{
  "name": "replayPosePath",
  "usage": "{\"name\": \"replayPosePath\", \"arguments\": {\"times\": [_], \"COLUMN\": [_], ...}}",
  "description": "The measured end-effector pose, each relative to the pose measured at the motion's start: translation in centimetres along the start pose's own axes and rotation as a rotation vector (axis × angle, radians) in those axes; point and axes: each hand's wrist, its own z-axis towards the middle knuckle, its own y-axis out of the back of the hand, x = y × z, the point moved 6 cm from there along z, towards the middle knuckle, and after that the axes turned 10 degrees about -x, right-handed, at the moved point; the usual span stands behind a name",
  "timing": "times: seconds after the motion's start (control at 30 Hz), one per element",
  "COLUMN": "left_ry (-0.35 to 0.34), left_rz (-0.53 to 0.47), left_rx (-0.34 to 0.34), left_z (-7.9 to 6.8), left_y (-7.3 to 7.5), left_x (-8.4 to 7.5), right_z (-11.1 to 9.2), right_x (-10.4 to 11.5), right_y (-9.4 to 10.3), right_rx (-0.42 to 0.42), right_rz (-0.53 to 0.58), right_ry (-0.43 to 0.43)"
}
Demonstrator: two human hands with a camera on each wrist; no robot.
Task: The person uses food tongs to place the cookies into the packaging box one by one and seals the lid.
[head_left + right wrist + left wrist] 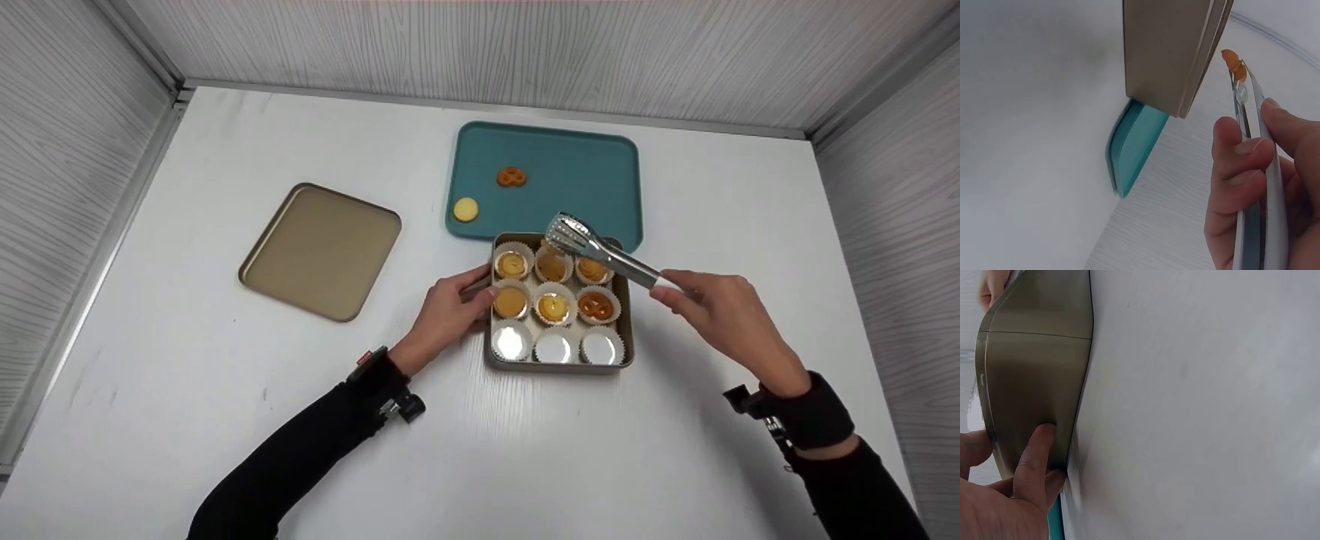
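Right grip [720,319] pinches tongs [622,262], cookie [1232,61] in tips over tin's [559,367] back edge; left grip [444,311] holds tin's side. I'd worry a slack squeeze drops the cookie onto the 6 filled cups [555,287].

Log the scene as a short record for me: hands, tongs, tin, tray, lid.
Left hand: holds the tin by its left side
Right hand: grips the tongs
Tongs: a brown cookie between the tips, over the tin's back row
Tin: nine paper cups; back and middle rows filled, the three front cups empty
Tray: teal, behind the tin; bears a pretzel and a pale round cookie
Lid: flat on the table, left of the tin
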Motion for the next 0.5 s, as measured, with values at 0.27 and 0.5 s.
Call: {"name": "replayPosePath", "arguments": {"times": [0.27, 0.5], "left_ry": [-0.014, -0.006], "left_rz": [0.024, 0.033], "left_rx": [0.007, 0.001], "left_z": [0.0, 0.0], "left_y": [0.0, 0.0], "left_x": [0.0, 0.1], "right_z": [-2.1, -3.2], "right_x": [2.4, 4.2], "right_y": [-1.1, -2.2], "right_rx": [0.177, 0.285], "right_rz": [-0.008, -0.030], "right_ry": [0.023, 0.044]}}
